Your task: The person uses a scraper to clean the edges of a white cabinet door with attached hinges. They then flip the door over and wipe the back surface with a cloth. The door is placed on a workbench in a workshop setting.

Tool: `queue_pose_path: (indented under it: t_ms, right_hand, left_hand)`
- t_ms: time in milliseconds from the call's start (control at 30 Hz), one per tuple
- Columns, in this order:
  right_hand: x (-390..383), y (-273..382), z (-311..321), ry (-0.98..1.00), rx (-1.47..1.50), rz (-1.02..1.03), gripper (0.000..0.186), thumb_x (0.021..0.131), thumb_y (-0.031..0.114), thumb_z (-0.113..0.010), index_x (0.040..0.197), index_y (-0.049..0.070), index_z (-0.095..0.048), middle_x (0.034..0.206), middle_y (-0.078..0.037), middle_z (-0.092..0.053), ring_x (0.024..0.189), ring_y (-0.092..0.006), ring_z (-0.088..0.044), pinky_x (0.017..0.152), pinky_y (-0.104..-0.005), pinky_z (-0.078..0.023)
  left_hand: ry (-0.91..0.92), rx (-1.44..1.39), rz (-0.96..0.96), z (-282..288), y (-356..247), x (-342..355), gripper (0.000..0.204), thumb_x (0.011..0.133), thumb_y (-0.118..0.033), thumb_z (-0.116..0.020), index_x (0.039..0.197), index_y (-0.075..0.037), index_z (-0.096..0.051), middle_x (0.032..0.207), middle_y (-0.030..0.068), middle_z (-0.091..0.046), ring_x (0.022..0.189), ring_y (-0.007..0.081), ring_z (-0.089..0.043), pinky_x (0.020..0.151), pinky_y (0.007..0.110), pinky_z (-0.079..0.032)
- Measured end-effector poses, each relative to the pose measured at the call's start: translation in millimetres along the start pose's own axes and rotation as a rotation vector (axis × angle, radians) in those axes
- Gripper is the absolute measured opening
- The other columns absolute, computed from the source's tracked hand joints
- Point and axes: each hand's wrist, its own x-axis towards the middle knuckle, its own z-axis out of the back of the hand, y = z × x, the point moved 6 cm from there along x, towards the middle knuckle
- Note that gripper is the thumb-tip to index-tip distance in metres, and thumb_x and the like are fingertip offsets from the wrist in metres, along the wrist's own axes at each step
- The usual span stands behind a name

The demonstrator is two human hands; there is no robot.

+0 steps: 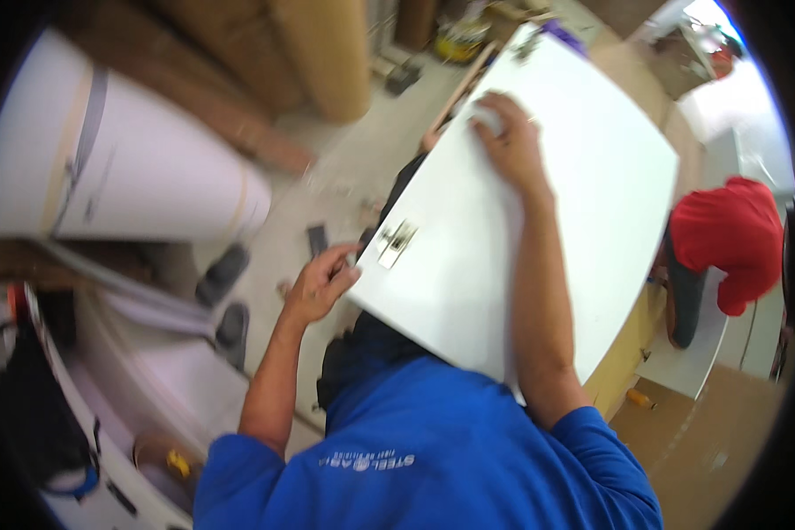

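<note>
A white cabinet door lies slanted in front of me, over my legs. Two metal hinges are fixed along its left edge, a near hinge and a far hinge. My left hand is at the near left corner, with thumb and fingers closed about the door's edge beside the near hinge. A small greyish bit shows at its fingertips, too blurred to name. Across the door reaches my right arm. My right hand rests on the white face near the left edge, between the hinges, its thumb and bent fingers apart.
A large white cylinder and brown rolls stand at the left. Dark sandals lie on the floor. A person in a red shirt bends at the right. Near them is an orange bottle. A black bag sits lower left.
</note>
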Motion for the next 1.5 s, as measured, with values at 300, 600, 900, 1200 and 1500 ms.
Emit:
queue_pose_path:
  t_ms: [300, 600, 900, 1200, 1500]
  right_hand:
    - [-28.8, -87.0, 147.6, -0.372, -0.077, -0.537, 0.035, 0.098, 0.034, -0.074, 0.122, 0.009, -0.079, 0.134, -0.013, -0.074, 0.114, -0.0318, -0.071, 0.1, -0.0389, -0.055]
    - [-72.1, -168.6, 175.0, -0.611, -0.604, -0.745, 0.038, 0.09, 0.035, -0.076, 0.126, 0.02, -0.074, 0.144, -0.004, -0.064, 0.145, -0.0262, -0.049, 0.118, -0.0624, -0.032]
    - [-41.6, -131.8, 146.9, -0.614, -0.436, -0.782, 0.04, 0.095, 0.038, -0.063, 0.125, 0.015, -0.075, 0.156, -0.011, -0.054, 0.154, -0.0358, -0.035, 0.126, -0.0672, -0.018]
    - [-69.0, -143.5, 180.1, -0.516, -0.427, -0.793, 0.039, 0.092, 0.034, -0.072, 0.128, 0.018, -0.074, 0.155, -0.01, -0.057, 0.151, -0.0301, -0.042, 0.126, -0.0636, -0.021]
    - [-56.1, -130.5, 175.4, -0.464, -0.436, -0.812, 0.037, 0.095, 0.031, -0.072, 0.13, 0.018, -0.077, 0.162, -0.009, -0.052, 0.16, -0.0327, -0.032, 0.129, -0.0629, -0.013]
  left_hand:
    - [0.101, 0.091, -0.266, -17.9, -79.9, 135.4, 0.037, 0.107, -0.032, -0.066, 0.123, 0.001, -0.067, 0.096, 0.0055, -0.072, 0.086, 0.0095, -0.064, 0.078, 0.028, -0.05]
    - [0.078, 0.33, -0.54, -64.0, -185.9, 356.8, 0.052, 0.112, -0.042, -0.056, 0.129, 0.006, -0.067, 0.121, 0.0158, -0.073, 0.111, 0.0216, -0.065, 0.099, 0.038, -0.05]
    - [-0.149, 0.305, -0.209, -41.9, -225.6, 523.4, 0.071, 0.111, -0.057, -0.046, 0.128, 0.005, -0.074, 0.115, 0.0149, -0.077, 0.102, 0.025, -0.069, 0.094, 0.042, -0.053]
    - [-0.115, 0.293, -0.303, -66.0, -223.5, 453.7, 0.056, 0.111, -0.046, -0.052, 0.126, 0.004, -0.074, 0.112, 0.0095, -0.074, 0.107, 0.0215, -0.063, 0.1, 0.038, -0.049]
    - [0.021, -0.166, -0.226, -66.1, -185.9, 321.3, 0.046, 0.11, -0.04, -0.06, 0.116, 0.005, -0.073, 0.106, 0.0061, -0.074, 0.09, 0.0155, -0.066, 0.081, 0.035, -0.054]
